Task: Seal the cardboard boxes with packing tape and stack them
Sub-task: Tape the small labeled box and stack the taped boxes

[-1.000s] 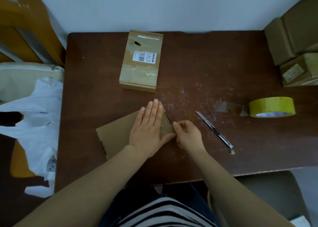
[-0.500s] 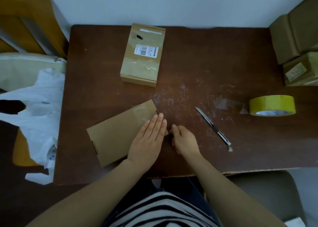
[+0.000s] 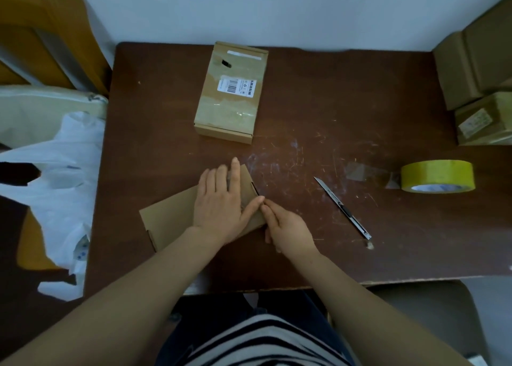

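Brown cardboard box [image 3: 171, 216] lies flat near the front of the desk [image 3: 360, 102]. My left hand [image 3: 219, 205] presses on it with straight fingers. My right hand [image 3: 288, 230] curls at its right edge; I cannot tell if it pinches.

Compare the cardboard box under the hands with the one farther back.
The far box bears a barcode label and glossy tape; the near box shows no label. The far box lies untouched; the near box is pressed by the left hand, with the right hand pinching its edge. The far box lies nearly straight, the near box slanted. Both are flat brown cardboard.
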A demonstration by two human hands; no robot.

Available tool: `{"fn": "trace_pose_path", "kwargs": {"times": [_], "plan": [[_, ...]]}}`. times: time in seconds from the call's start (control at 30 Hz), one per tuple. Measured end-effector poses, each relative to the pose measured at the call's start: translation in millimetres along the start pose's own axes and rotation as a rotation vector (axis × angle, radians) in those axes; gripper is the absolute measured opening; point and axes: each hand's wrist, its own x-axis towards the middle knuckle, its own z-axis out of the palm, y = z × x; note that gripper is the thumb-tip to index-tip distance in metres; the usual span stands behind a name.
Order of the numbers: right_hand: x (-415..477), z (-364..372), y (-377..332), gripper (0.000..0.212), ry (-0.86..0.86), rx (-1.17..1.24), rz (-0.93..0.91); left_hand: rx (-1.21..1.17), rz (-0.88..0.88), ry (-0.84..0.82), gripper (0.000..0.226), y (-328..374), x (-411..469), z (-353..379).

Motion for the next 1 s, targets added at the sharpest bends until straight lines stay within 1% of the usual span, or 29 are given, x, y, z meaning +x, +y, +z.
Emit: {"fn": "trace_pose_path", "kwargs": {"times": [0.07,0.17,0.23,0.27,0.4,0.53,0.63,0.73,0.77,0.8,0.83,0.87,0.9,0.93,0.97,1.0], "plan": [[1.3,2.2,0.9,0.041,-0.032,0.04,0.027,0.014,0.036,0.029,0.084,3.0,-7.7,3.3],[4.3,2.3,1.0,0.041,-0.062,0.222,0.094,0.037,0.137,0.05,0.071,8.0,-18.3,9.2],[3.6,1.0,2.8,0.04,-0.074,0.336,0.12,0.037,0.148,0.047,0.068,10.6,-19.7,8.5],[2.9,0.5,3.7,0.039,-0.082,0.352,0.124,0.044,0.149,0.045,0.069,10.5,-22.4,8.6],[6.7,0.5,1.3,0.039,-0.086,0.353,0.108,0.049,0.248,0.018,0.067,5.0,-40.1,12.3],[2.9,3.5,4.8,0.037,-0.058,0.326,0.086,0.037,0.244,0.013,0.068,6.1,-45.0,11.9],[3.3,3.2,4.3,0.038,-0.073,0.303,0.063,0.102,0.353,0.042,0.064,-1.2,-47.6,13.4],[5.7,3.5,4.9,0.039,-0.069,0.287,0.069,0.143,0.383,0.037,0.063,-1.3,-51.5,10.8],[5.2,3.6,5.5,0.038,-0.075,0.288,0.072,0.133,0.389,0.021,0.067,-2.2,-53.1,9.0],[4.5,3.5,5.6,0.039,-0.082,0.29,0.074,0.115,0.391,-0.007,0.077,-4.6,-52.5,5.8],[3.6,3.0,4.8,0.039,-0.088,0.289,0.075,0.105,0.365,-0.051,0.095,-9.0,-48.5,1.4],[3.7,2.6,3.9,0.04,-0.09,0.281,0.073,0.11,0.299,-0.107,0.117,-14.9,-42.0,-3.0],[4.4,2.6,3.4,0.041,-0.092,0.269,0.069,0.118,0.197,-0.16,0.135,-20.4,-33.8,-6.8],[5.1,2.8,3.3,0.041,-0.091,0.259,0.064,0.123,0.092,-0.214,0.145,-23.3,-25.9,-9.7],[5.0,3.1,3.4,0.042,-0.088,0.25,0.061,0.114,0.014,-0.254,0.15,-23.6,-20.5,-10.0],[4.3,3.4,3.8,0.042,-0.085,0.238,0.058,0.095,-0.029,-0.265,0.15,-22.5,-17.4,-7.8]]}}
